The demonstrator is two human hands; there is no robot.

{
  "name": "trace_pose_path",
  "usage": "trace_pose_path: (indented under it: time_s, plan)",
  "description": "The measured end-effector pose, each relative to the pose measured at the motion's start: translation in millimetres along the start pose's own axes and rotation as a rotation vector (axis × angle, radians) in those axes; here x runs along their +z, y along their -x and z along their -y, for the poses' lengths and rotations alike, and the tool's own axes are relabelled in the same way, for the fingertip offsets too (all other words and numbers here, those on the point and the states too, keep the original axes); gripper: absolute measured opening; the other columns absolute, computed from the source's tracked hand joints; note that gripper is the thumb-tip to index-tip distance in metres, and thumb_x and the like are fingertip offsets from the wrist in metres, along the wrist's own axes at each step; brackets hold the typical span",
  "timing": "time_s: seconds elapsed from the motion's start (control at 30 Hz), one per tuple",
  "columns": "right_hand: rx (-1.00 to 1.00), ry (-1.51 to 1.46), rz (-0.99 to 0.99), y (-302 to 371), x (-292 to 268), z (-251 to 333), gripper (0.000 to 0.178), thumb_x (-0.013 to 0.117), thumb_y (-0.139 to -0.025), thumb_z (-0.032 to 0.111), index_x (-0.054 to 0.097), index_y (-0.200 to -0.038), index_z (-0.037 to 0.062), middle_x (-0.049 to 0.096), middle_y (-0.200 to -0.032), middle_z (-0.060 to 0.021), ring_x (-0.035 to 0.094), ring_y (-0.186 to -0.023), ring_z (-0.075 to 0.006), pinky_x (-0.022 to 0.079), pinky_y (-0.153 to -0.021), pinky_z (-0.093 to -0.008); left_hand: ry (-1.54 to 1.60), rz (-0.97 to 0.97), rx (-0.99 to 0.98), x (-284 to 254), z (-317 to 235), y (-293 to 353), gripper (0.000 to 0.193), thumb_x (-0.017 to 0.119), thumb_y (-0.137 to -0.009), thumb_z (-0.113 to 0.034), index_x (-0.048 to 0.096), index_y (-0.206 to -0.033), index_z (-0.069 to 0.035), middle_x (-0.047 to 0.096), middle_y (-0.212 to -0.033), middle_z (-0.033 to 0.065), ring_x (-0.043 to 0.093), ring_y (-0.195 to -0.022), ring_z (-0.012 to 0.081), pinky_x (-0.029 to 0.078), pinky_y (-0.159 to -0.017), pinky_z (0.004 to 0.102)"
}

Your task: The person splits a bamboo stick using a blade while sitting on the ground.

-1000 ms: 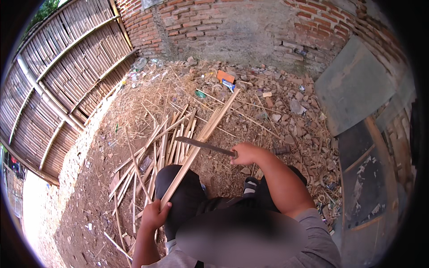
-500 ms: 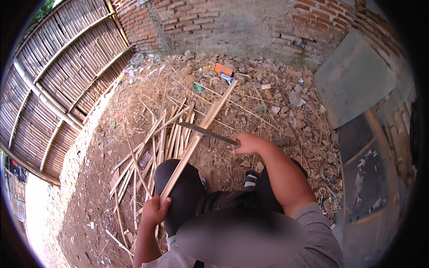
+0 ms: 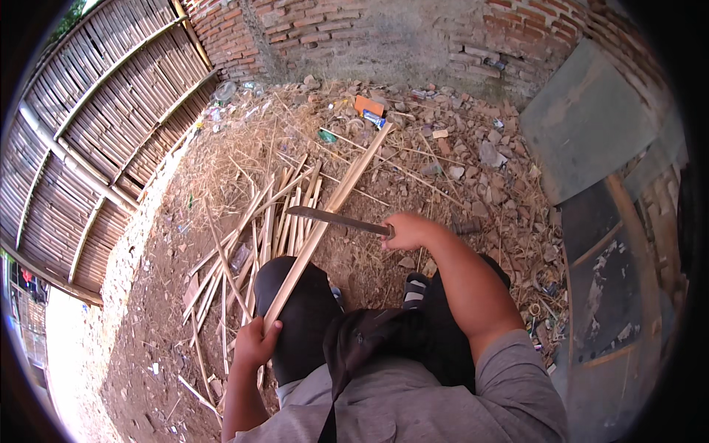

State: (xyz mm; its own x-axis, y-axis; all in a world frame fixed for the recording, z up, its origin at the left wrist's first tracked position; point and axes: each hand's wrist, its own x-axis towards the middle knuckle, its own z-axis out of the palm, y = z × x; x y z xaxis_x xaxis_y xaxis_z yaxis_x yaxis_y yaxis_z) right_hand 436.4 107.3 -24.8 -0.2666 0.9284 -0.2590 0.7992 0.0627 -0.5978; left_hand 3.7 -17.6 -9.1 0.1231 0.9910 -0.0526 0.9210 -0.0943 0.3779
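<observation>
My left hand [image 3: 257,344] grips the near end of a long split bamboo strip [image 3: 336,203] that runs away from me toward the rubble. My right hand [image 3: 406,230] holds the handle of a long dark knife [image 3: 336,219]. Its blade points left and lies across the strip about midway along it. My knees in dark trousers sit below the strip and the knife.
Several thin bamboo slats [image 3: 273,221] lie spread on the dirt to the left of the strip. A bamboo fence [image 3: 96,125] stands at the left, a brick wall [image 3: 384,33] at the back. Rubble and litter [image 3: 443,140] cover the far ground. Grey boards [image 3: 591,125] lean at the right.
The knife and my right hand have shifted slightly, with the blade still across the strip. My left hand keeps its hold on the strip's near end.
</observation>
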Motion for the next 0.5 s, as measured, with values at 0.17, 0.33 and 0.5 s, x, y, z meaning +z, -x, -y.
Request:
trace_pose_path:
  time_s: [0.17,0.33,0.5]
  plan:
    - [0.011,0.019,0.007,-0.9,3.5,0.8,0.031,0.078,-0.076,0.032,0.073,-0.099,0.0112,0.072,-0.093,-0.012,0.069,-0.09,-0.0289,0.052,-0.08,-0.0412,0.031,-0.011,-0.003,2.7,2.0,0.5,0.054,0.064,-0.092,-0.047,0.053,-0.07,0.001,0.058,-0.065,0.0253,0.06,-0.065,0.046,0.044,-0.059,0.0511]
    - [0.024,-0.003,0.016,0.0,3.0,3.4,0.031,0.077,-0.076,0.032,0.072,-0.098,0.0108,0.072,-0.092,-0.0121,0.069,-0.089,-0.0289,0.052,-0.081,-0.0415,0.051,-0.025,0.005,1.7,0.3,1.2,0.055,0.065,-0.091,-0.048,0.051,-0.069,0.0,0.057,-0.063,0.0254,0.06,-0.066,0.0471,0.044,-0.059,0.0523]
    - [0.011,-0.01,0.013,-0.5,3.3,1.9,0.031,0.079,-0.076,0.033,0.072,-0.098,0.0108,0.071,-0.092,-0.0125,0.069,-0.091,-0.0293,0.052,-0.081,-0.0415,0.047,-0.016,0.0,-1.3,-4.2,1.2,0.054,0.065,-0.091,-0.048,0.052,-0.069,0.0,0.057,-0.063,0.0253,0.06,-0.065,0.0468,0.044,-0.059,0.052]
